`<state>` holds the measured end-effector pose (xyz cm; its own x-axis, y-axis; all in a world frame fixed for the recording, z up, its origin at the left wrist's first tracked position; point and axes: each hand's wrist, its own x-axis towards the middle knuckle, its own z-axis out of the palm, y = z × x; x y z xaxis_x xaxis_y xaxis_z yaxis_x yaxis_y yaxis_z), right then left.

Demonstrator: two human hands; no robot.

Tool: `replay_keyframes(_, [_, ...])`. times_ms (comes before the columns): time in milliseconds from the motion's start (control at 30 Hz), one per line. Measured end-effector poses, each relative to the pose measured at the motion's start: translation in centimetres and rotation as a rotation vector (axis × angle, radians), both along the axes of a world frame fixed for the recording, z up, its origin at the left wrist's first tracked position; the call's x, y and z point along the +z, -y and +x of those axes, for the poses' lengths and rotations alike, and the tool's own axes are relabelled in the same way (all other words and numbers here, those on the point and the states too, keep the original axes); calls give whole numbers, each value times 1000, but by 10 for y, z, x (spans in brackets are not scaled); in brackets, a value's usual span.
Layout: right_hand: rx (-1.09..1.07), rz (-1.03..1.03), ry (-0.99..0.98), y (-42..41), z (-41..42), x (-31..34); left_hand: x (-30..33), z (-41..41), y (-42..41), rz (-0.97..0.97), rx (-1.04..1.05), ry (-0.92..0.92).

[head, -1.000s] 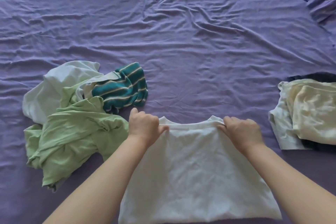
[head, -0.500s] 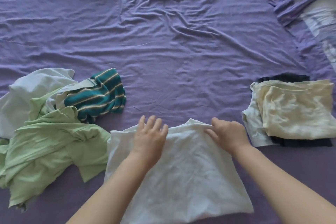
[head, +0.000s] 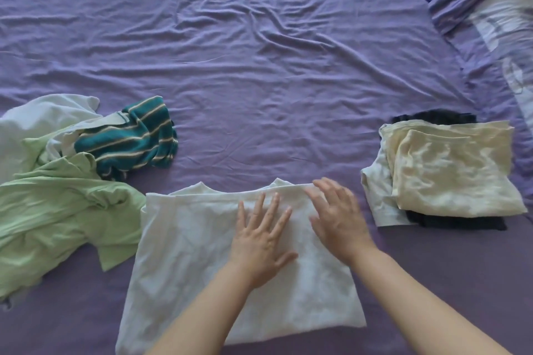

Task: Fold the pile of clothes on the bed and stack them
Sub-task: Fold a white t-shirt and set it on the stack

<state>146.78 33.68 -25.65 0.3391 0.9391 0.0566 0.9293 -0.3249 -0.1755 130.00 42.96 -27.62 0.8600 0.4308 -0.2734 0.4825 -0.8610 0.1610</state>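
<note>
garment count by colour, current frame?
White: 3, shirt under both hands, one in left pile, one in right stack
Green: 1
Teal striped: 1
Cream: 1
Dark: 1
Total: 7

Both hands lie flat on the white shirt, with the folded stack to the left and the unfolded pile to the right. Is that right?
Not quite. The head view shows the folded stack on the right and the unfolded pile on the left. Both the left hand and right hand do lie flat on the white shirt.
</note>
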Motion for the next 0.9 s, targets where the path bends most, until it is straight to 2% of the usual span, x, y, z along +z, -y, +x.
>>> replay_keyframes(100, [183,-94,-18,7,-41,-13,-4,-45,-5,14,123,-29])
replay_keyframes(233, [194,-225,-84,-12,-91,-24,10,-96,-32,120,346,76])
replay_keyframes(367, [205,-275,-104,-47,-135,-20,26,-120,-80,133,840,201])
replay_keyframes(433, [219,-281,-96,-63,-151,-17,36,-119,-101,-7,994,174])
replay_keyframes(567, [246,-297,-75,-82,-177,-18,41,-111,-121,-14,917,284])
replay_keyframes(667, [253,-349,-67,-91,-185,-25,37,-117,-130,190,856,345])
replay_keyframes(767, [276,-389,-19,-93,-181,-31,23,-130,-111,312,523,330])
replay_keyframes(833, [304,-384,-12,-82,-174,-31,12,-135,-75,236,326,364])
replay_keyframes(900, [292,-368,-10,-57,-164,-29,-1,-145,-35,147,238,273])
